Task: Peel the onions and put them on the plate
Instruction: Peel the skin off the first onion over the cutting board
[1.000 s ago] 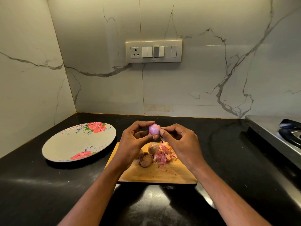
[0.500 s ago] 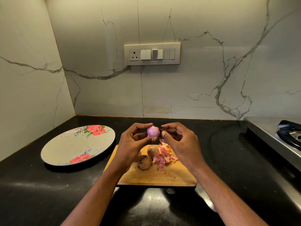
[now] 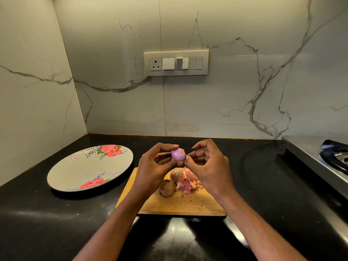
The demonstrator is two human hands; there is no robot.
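Left hand [image 3: 154, 166] grip: thumb and fingertips pinch the peeled pink onion [image 3: 178, 154], raised over the chopping board [image 3: 180, 204]. Right hand [image 3: 207, 164] nips at its tip, likely a last skin scrap (too small to confirm). Two unpeeled onions [image 3: 167, 188] and a peel heap [image 3: 188, 182] lie below. Flowered plate [image 3: 82, 170] sits bare, left on the table [image 3: 263, 185].

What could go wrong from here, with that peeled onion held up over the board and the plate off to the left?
1. The left hand pinches the small, smooth peeled onion only by its fingertips above the cutting board; it could slip as the right hand picks at its side.
2. The flowered plate lies apart from the board, so a drop in transit may land on the black counter.
3. Two unpeeled onions sit against the peel pile and may roll if bumped.
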